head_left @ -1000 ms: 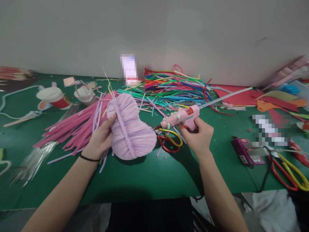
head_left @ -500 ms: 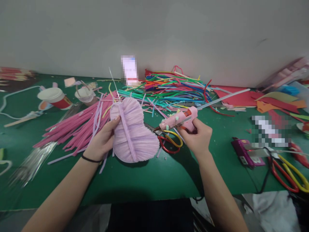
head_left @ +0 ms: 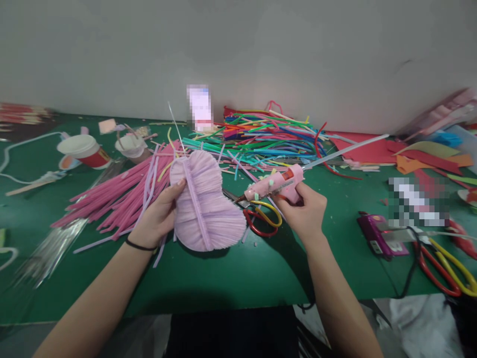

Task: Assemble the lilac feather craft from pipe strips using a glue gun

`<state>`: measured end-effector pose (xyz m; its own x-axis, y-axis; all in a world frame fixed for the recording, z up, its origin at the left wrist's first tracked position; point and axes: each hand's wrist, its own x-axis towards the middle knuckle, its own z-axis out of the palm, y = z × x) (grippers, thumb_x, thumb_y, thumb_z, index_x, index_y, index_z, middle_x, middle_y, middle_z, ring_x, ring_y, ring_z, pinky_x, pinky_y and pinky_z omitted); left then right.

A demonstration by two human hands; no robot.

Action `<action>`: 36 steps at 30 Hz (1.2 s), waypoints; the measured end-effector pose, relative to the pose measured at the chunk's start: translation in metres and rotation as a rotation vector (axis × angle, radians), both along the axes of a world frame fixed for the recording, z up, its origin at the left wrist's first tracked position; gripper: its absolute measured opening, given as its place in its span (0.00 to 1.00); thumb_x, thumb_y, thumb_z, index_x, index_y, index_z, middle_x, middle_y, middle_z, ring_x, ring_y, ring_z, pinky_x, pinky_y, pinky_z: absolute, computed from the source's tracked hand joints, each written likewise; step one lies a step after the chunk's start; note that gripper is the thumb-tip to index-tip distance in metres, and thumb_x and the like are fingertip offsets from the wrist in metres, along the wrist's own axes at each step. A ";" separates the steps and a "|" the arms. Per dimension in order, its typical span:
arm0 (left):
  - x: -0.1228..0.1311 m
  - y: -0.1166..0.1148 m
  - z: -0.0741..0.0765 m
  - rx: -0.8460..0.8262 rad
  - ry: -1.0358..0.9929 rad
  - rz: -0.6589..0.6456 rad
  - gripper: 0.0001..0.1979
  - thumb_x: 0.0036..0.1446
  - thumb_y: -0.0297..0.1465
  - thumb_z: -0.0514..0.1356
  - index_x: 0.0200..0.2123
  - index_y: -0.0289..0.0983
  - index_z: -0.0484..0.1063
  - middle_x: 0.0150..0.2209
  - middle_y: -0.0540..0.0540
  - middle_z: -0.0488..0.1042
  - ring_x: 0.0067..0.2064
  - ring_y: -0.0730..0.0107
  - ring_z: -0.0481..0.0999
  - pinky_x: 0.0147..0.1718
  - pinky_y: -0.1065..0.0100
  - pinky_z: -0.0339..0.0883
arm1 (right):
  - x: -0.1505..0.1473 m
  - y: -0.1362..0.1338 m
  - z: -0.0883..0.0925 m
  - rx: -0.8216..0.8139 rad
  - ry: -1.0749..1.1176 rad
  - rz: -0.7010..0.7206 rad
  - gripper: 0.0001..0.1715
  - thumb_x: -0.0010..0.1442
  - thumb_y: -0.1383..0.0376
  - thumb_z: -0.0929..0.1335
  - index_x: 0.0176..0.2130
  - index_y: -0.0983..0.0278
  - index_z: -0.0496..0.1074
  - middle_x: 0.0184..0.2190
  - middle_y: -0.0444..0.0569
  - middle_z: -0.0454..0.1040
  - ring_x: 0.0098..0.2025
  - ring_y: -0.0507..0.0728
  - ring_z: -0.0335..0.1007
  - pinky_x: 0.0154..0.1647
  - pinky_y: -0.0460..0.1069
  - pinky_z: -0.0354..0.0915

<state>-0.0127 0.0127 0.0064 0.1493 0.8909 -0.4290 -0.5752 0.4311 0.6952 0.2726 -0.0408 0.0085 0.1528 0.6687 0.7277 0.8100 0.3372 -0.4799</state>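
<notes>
My left hand [head_left: 163, 211] is closed on the left edge of a lilac pipe-cleaner butterfly wing [head_left: 219, 221], its thumb lying on the front. A lilac strip runs down the piece, and a thin wire [head_left: 175, 123] sticks up from its top. In my right hand [head_left: 307, 211] is a pink hot glue gun [head_left: 276, 183], with a long clear glue stick [head_left: 348, 150] coming out of its back. The nozzle points left at the notch in the wing's right edge; whether it touches I cannot tell. Red-and-yellow-handled scissors [head_left: 263, 221] lie beneath the gun.
Pink pipe cleaners [head_left: 115, 196] lie at left over a bundle of wires [head_left: 48, 253]. Mixed pipe cleaners [head_left: 268, 139] are heaped along the wall. A paper cup [head_left: 84, 149] stands at far left. At right are a purple power box [head_left: 378, 236] and more scissors [head_left: 439, 273].
The glue gun has shifted very slightly to the left, toward the wing's notch. My left hand and the wing have stayed in place.
</notes>
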 end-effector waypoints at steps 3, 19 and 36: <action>-0.001 0.000 -0.001 -0.004 -0.008 0.008 0.13 0.66 0.25 0.55 0.38 0.35 0.80 0.33 0.44 0.84 0.47 0.59 0.83 0.51 0.63 0.76 | 0.000 0.000 0.001 -0.006 0.003 0.001 0.18 0.48 0.65 0.71 0.20 0.62 0.57 0.17 0.35 0.51 0.20 0.46 0.45 0.20 0.45 0.46; -0.003 0.001 0.000 0.033 -0.003 -0.010 0.12 0.65 0.26 0.55 0.41 0.36 0.80 0.34 0.44 0.84 0.50 0.58 0.82 0.53 0.62 0.75 | -0.001 -0.001 0.002 -0.035 0.022 0.006 0.19 0.49 0.63 0.71 0.19 0.62 0.57 0.17 0.35 0.51 0.20 0.47 0.45 0.20 0.45 0.46; -0.002 -0.002 -0.005 0.051 0.046 -0.051 0.07 0.60 0.25 0.61 0.37 0.34 0.82 0.34 0.42 0.84 0.45 0.55 0.83 0.49 0.62 0.78 | -0.003 -0.001 0.003 -0.029 0.030 0.040 0.18 0.49 0.63 0.71 0.20 0.62 0.59 0.17 0.35 0.52 0.20 0.46 0.45 0.20 0.45 0.46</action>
<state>-0.0152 0.0112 0.0010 0.1759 0.9035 -0.3910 -0.5202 0.4225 0.7422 0.2695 -0.0413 0.0111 0.1466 0.6955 0.7034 0.7810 0.3550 -0.5138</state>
